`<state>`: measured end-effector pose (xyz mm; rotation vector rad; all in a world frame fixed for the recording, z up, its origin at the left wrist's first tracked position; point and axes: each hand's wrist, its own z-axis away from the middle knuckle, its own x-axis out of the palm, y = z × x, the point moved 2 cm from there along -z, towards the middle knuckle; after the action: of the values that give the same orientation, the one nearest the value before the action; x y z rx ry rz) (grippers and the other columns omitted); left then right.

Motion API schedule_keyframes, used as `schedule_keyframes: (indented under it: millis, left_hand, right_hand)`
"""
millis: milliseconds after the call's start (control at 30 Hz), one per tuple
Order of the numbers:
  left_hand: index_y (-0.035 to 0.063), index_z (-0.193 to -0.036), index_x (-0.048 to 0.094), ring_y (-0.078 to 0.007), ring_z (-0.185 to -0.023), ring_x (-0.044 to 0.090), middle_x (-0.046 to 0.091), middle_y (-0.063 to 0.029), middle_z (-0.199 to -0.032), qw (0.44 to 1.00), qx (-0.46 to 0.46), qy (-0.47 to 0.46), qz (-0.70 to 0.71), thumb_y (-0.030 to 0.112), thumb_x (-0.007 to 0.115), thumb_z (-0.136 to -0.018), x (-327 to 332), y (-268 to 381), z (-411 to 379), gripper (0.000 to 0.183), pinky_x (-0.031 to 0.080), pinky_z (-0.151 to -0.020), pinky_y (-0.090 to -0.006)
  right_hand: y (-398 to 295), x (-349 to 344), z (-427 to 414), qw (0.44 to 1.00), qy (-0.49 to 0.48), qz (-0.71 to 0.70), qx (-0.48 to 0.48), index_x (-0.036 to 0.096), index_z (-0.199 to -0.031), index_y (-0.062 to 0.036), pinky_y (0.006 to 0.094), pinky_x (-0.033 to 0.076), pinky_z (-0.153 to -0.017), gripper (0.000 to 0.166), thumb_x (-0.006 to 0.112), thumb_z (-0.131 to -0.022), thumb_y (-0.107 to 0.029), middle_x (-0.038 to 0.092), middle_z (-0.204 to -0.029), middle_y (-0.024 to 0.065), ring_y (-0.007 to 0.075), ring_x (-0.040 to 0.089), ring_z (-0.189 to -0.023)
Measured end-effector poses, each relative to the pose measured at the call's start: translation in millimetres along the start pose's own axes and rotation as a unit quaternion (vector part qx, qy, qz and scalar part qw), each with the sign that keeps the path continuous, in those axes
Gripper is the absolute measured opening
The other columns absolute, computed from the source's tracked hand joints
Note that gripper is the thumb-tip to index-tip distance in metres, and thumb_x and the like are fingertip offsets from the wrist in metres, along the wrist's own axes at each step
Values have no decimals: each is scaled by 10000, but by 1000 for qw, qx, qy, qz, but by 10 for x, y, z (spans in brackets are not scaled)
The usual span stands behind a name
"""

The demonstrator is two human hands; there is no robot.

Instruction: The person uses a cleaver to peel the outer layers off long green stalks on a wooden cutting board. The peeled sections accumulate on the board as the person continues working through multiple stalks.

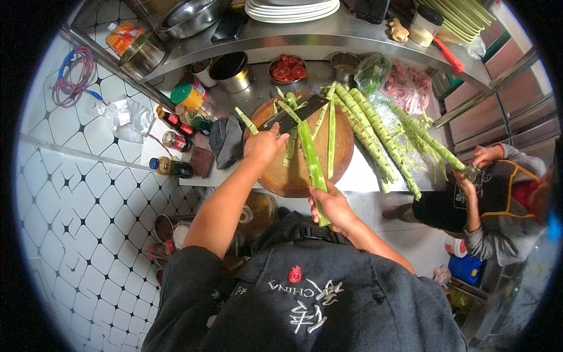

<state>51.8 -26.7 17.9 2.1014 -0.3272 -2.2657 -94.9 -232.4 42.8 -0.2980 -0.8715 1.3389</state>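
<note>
My left hand (262, 146) grips a dark-bladed cleaver (311, 108), its handle hidden in my fist. The blade reaches across the round wooden chopping block (286, 181). In my right hand (335, 206) is the lower end of a partly peeled celtuce stem (313, 160). Its upper end meets the cleaver's edge, and it slants over the block's front rim. Strips of green peel (331, 143) lie on the wood around the blade. Right of the block, several unpeeled celtuce stems (371, 136) lie side by side, some partly over the block.
Another person's hands (486, 155) hold a celtuce stem (433, 140) at the right. Bottles (171, 167) and a grey cloth (225, 141) line the left. Behind sit a bowl of sliced tomatoes (287, 70) and bagged meat (409, 86). A steel shelf (299, 37) overhangs the back.
</note>
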Motion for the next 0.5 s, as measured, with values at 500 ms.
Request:
schedule_keyframes:
  millis: [500]
  left_hand:
    - [66,-1307,610,-368,-1055,671,703,-197,-1139,997,-62,-16,46,499,496,-996,100,-117,-376,545,527,-891,-480]
  right_hand:
    - [-13,-80,192,999,-28,28,5,467,-1207,-71,290,466,-458,254,570,-1000,-177,541,-790,39,130,521,-557]
